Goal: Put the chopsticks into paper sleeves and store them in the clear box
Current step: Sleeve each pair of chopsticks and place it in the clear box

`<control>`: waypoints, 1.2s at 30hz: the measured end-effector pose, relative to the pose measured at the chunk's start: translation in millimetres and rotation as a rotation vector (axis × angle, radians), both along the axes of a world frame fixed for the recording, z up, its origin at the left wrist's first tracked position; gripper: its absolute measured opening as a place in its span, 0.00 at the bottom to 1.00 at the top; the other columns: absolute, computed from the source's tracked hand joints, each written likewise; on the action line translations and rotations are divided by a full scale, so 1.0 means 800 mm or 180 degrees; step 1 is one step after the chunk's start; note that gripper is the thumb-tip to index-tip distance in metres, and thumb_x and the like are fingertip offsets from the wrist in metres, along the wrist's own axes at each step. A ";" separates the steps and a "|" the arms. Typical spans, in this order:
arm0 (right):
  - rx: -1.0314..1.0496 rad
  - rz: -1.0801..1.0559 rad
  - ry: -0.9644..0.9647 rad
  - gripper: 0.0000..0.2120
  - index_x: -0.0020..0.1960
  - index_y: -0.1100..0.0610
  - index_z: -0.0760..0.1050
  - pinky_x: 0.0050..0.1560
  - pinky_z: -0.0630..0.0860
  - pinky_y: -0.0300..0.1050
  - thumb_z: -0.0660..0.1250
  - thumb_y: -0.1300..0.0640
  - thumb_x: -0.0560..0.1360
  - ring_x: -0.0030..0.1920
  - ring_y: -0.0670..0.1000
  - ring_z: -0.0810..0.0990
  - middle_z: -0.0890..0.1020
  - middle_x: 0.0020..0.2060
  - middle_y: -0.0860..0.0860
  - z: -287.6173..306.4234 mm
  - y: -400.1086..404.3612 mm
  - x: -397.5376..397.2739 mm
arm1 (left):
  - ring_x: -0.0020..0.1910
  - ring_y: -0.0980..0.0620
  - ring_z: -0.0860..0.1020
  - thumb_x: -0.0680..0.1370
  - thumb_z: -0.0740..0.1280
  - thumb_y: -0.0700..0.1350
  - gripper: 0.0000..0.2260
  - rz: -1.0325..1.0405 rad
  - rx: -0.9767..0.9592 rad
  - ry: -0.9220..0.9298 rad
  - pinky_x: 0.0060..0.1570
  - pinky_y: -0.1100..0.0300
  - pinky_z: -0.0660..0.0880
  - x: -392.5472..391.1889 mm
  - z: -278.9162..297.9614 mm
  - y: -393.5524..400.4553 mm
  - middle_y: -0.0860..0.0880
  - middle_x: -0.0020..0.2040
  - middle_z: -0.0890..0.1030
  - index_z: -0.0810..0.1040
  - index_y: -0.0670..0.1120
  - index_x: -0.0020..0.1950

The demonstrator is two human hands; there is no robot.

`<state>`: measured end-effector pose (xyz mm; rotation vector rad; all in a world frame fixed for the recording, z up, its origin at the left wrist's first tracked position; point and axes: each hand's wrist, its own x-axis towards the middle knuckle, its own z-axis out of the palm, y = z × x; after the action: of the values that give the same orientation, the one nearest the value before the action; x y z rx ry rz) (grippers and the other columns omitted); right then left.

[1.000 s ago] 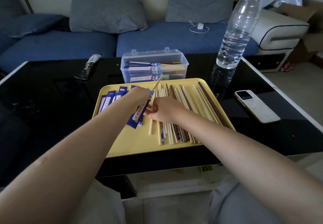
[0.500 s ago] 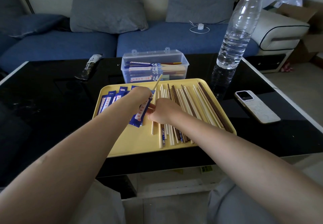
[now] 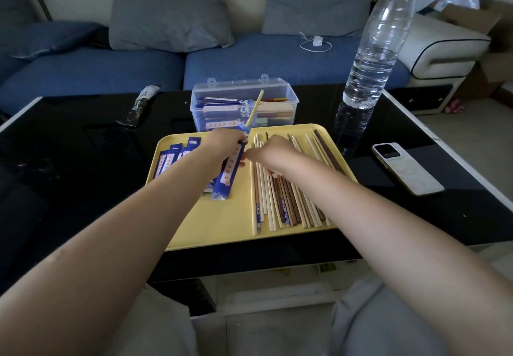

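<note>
Since a second ago the right hand (image 3: 273, 153) has dropped onto the loose chopsticks (image 3: 280, 197) (fingers hidden, cannot tell their state). Left hand (image 3: 224, 144) pinches the paper sleeve (image 3: 231, 171), chopstick (image 3: 255, 108) protruding toward the clear box (image 3: 244, 103).

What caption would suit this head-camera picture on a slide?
Left hand holds a blue paper sleeve with one chopstick sticking out; right hand reaches into loose chopsticks on yellow tray.
</note>
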<state>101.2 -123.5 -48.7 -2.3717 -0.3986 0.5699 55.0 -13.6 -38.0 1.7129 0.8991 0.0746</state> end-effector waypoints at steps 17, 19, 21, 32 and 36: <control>0.3245 -0.0774 0.1820 0.08 0.57 0.63 0.79 0.39 0.82 0.38 0.69 0.64 0.78 0.43 0.49 0.87 0.86 0.43 0.55 0.011 -0.082 0.057 | 0.51 0.49 0.84 0.79 0.70 0.44 0.17 0.0586 -0.1497 -0.1481 0.45 0.55 0.81 -0.002 -0.008 -0.012 0.45 0.51 0.83 0.70 0.43 0.65; 0.3447 -0.0841 0.1931 0.09 0.58 0.63 0.79 0.42 0.83 0.39 0.69 0.64 0.78 0.46 0.51 0.87 0.87 0.43 0.56 0.007 -0.074 0.051 | 0.51 0.49 0.84 0.78 0.71 0.43 0.17 0.0603 -0.1556 -0.1537 0.47 0.55 0.81 0.000 -0.009 -0.018 0.45 0.52 0.83 0.71 0.43 0.64; 0.3451 -0.0753 0.1973 0.08 0.58 0.62 0.78 0.43 0.84 0.42 0.69 0.65 0.79 0.46 0.52 0.87 0.87 0.43 0.56 0.004 -0.064 0.043 | 0.51 0.49 0.84 0.78 0.71 0.44 0.16 0.0605 -0.1523 -0.1549 0.46 0.55 0.81 0.001 -0.011 -0.024 0.45 0.52 0.83 0.71 0.43 0.63; 0.2891 -0.1766 0.0920 0.08 0.52 0.55 0.76 0.36 0.79 0.43 0.59 0.56 0.85 0.35 0.49 0.79 0.80 0.44 0.55 0.011 -0.065 0.071 | 0.33 0.48 0.84 0.83 0.62 0.42 0.07 -0.0405 -0.0559 -0.0447 0.39 0.55 0.82 -0.012 0.015 -0.023 0.45 0.38 0.85 0.73 0.42 0.59; 0.2962 -0.1976 0.0972 0.10 0.50 0.57 0.76 0.32 0.76 0.42 0.57 0.57 0.85 0.31 0.48 0.74 0.77 0.38 0.54 0.008 -0.070 0.082 | 0.34 0.47 0.84 0.82 0.60 0.39 0.05 -0.0707 -0.0216 0.0025 0.41 0.54 0.82 -0.010 0.016 -0.020 0.44 0.42 0.84 0.71 0.41 0.58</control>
<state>166.6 -179.3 -42.4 -1.3650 0.1960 0.3255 47.0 -29.9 -25.0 1.7396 0.7043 -0.1096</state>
